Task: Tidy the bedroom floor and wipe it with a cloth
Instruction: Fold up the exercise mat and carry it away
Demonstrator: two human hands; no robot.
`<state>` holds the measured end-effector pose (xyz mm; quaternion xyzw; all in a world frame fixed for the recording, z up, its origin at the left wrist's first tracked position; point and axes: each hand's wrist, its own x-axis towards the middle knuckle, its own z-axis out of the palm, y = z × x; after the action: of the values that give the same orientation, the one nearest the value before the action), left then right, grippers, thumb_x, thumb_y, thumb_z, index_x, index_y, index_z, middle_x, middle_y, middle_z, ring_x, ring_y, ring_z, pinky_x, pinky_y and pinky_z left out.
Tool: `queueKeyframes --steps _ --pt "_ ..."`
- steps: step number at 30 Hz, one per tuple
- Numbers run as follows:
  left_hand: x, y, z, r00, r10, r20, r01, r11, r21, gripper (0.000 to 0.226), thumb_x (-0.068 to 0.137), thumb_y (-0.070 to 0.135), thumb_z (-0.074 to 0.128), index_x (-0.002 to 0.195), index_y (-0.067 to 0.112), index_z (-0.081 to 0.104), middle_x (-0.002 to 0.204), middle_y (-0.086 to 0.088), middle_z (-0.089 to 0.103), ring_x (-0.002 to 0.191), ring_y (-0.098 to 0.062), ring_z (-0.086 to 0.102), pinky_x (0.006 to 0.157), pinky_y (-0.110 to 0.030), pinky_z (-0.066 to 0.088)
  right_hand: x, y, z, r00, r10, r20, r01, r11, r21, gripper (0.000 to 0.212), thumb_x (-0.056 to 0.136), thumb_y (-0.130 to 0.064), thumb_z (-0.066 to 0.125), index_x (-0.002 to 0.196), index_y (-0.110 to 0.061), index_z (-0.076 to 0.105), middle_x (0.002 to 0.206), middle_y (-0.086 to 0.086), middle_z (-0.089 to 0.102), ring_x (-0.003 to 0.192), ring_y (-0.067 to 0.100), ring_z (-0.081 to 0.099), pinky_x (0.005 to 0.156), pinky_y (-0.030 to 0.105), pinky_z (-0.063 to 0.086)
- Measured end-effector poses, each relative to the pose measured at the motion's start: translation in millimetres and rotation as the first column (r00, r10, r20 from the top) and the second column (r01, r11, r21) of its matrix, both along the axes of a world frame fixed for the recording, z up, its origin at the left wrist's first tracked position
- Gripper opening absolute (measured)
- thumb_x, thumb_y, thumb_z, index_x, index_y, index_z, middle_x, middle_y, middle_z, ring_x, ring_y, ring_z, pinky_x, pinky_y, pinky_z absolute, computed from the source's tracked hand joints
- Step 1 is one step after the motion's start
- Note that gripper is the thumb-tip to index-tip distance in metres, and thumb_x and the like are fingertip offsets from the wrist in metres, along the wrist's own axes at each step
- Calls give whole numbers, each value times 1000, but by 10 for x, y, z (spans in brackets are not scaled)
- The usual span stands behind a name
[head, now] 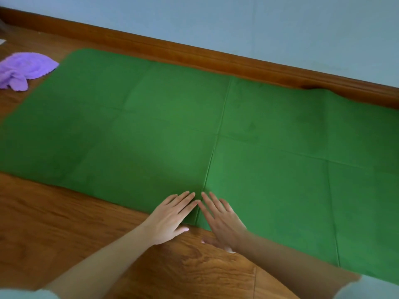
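Over at the upper left of the frame the purple cloth (22,71) lies crumpled on the wooden floor (64,223), just beside the far-left corner of the green mat (269,137), untouched, with wiping not yet begun, I'd say. The mat fills the middle of the frame, creased into panels. At lower centre the left hand (170,216) lies flat and released, fingers on the mat's near edge, and the right hand (222,223) mirrors it just beside, palm down, gripping nothing. Risk here: pushing on that thin edge could buckle the mat along the centre crease, or slide it on the smooth boards. At the right the mat's far edge humps against the skirting board (237,63) under the wall (259,22), so it can't shift further back
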<state>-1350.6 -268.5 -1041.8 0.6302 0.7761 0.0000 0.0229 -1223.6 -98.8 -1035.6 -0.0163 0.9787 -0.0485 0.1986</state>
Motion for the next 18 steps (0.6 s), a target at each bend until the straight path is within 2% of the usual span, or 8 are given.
queueKeyframes --steps 2,6,9,18 --pt "-6 15 -5 1000 3 9 -3 1000 4 87 67 61 70 134 12 43 137 -7 52 124 -21 51 98 -38 45 2 -2 -22 1000 4 -14 -4 1000 -10 115 63 -77 61 143 -4 23 148 18 27 136 32 27 103 49 31" --pt "-49 59 9 999 -37 3 37 999 20 82 66 61 72 129 12 53 132 -5 56 119 -20 55 96 -36 47 -24 31 14 999 53 2 -53 998 44 102 82 -67 49 144 -5 -4 153 18 -5 142 35 0 109 49 2" --pt "-57 100 10 997 -70 -17 70 997 29 81 66 63 70 126 10 57 131 -5 57 118 -18 56 96 -34 47 -46 47 61 998 63 -1 -62 997 45 100 86 -63 45 143 -7 -15 156 17 -11 144 34 -6 109 46 -8" --pt "-49 80 -65 986 -146 -83 148 989 20 71 71 50 74 124 6 59 129 -9 59 115 -19 58 95 -34 49 -76 45 202 997 58 48 -59 998 21 87 94 -53 38 147 -5 -11 157 15 -10 145 30 -6 115 44 -4"
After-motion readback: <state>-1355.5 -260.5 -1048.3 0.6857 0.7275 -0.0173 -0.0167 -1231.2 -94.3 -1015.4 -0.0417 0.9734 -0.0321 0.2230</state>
